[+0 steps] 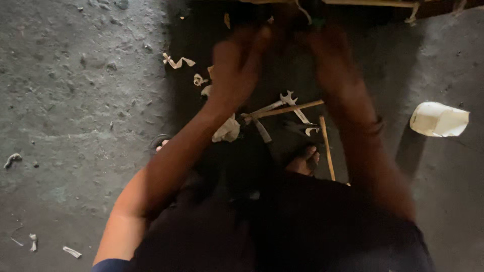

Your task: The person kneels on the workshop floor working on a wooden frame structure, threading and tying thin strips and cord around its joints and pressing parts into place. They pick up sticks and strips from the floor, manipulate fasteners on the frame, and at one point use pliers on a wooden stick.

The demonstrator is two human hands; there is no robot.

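Observation:
Both my arms reach forward into a dark shadowed patch at the top of the head view. My left hand (237, 65) is blurred, its fingers raised toward a pale wooden bar (373, 4) along the top edge. My right hand (327, 55) is also blurred, close beside it under the same bar; what either one holds is hidden by blur and shadow. Below the hands, on the concrete floor (75, 100), lie two metal spanners (295, 108) and thin wooden sticks (287, 109).
A crumpled white paper cup (437, 120) lies on its side at the right. Curled wood shavings (177, 62) and a scrap of pale cloth (227, 131) sit near the sticks. My sandalled foot (302, 161) rests beside an upright stick (326, 146).

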